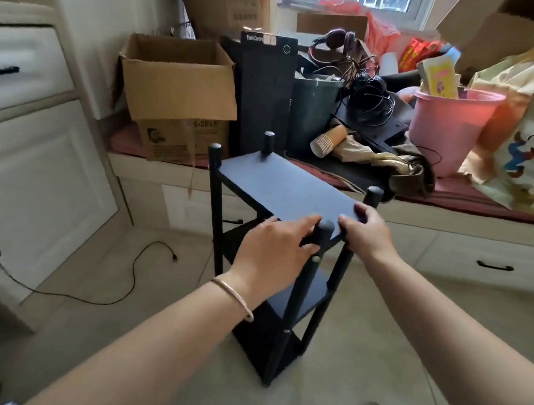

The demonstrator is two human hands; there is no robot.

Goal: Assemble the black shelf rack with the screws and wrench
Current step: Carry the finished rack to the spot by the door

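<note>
The black shelf rack (286,191) stands upright on the tiled floor (149,292), just in front of a low window bench (463,209), with four round posts rising a little above its top board. The left hand (272,252) covers the near left edge of that board, fingers reaching forward to the near post (323,233); its fingertips lie against the post, but whether they curl round it is hard to tell because of motion blur. The right hand (365,229) grips the near right edge of the board, thumb on top and the other fingers hidden under it. A thin bracelet (234,296) sits on the left wrist.

The lower shelves are partly hidden behind the left forearm and the posts, and the lowest board is dark and hard to read. Small pale screw heads (316,258) show on the near post. No wrench can be made out.

Behind the rack the bench is crowded: an open cardboard box (179,83), a dark upright case (265,90), a grey bin (313,118), a stack of paper cups (327,140), tangled cables with headphones (339,42), a pink bucket (449,128) and a printed bag (529,138) cut off at the right edge. White cabinets (41,184) stand to the left. Open floor lies left of the rack, crossed by a black cable (132,275), and more to the near right.
</note>
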